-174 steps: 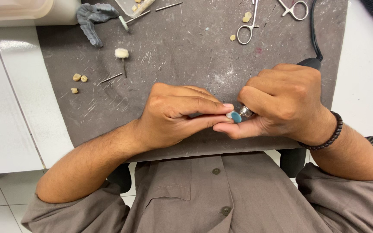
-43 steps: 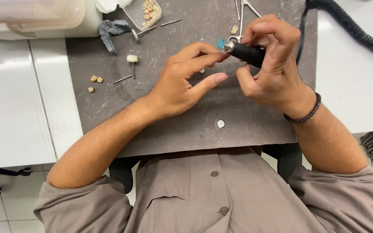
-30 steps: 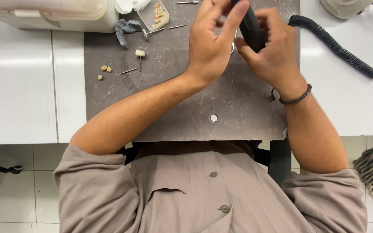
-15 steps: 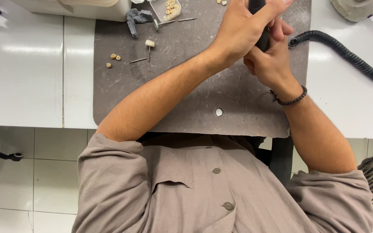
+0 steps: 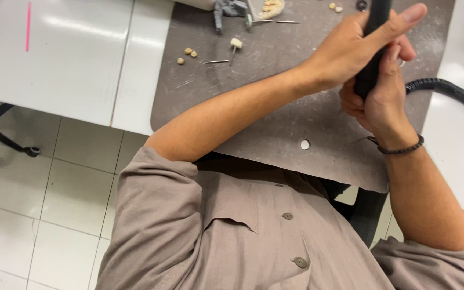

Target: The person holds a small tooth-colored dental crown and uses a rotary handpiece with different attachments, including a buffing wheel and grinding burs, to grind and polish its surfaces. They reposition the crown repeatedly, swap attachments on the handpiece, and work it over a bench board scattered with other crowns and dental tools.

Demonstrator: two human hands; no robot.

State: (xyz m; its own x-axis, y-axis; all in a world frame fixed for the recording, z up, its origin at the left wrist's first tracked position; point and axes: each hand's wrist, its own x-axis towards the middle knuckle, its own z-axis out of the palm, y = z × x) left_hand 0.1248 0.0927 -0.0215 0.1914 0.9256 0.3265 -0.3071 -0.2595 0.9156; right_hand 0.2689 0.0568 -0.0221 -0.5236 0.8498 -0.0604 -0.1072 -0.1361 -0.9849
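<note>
Both hands now sit at the far right edge of the grey mat [image 5: 275, 123], higher in view than half a second ago. Right hand [image 5: 379, 96] wraps the black handpiece [image 5: 372, 51]; left hand [image 5: 355, 45] closes over its upper shaft. Tool tip out of frame. Work continues; small white disc [image 5: 305, 144] stays near the mat's near edge.

Single head-worn view, looking steeply down from above the wearer's chest, close in. Tilted so the grey mat [image 5: 275, 107] and white bench [image 5: 71, 59] run to the top edge, with tiled floor [image 5: 44, 215] at lower left. Hands cut off at the upper rim.
</note>
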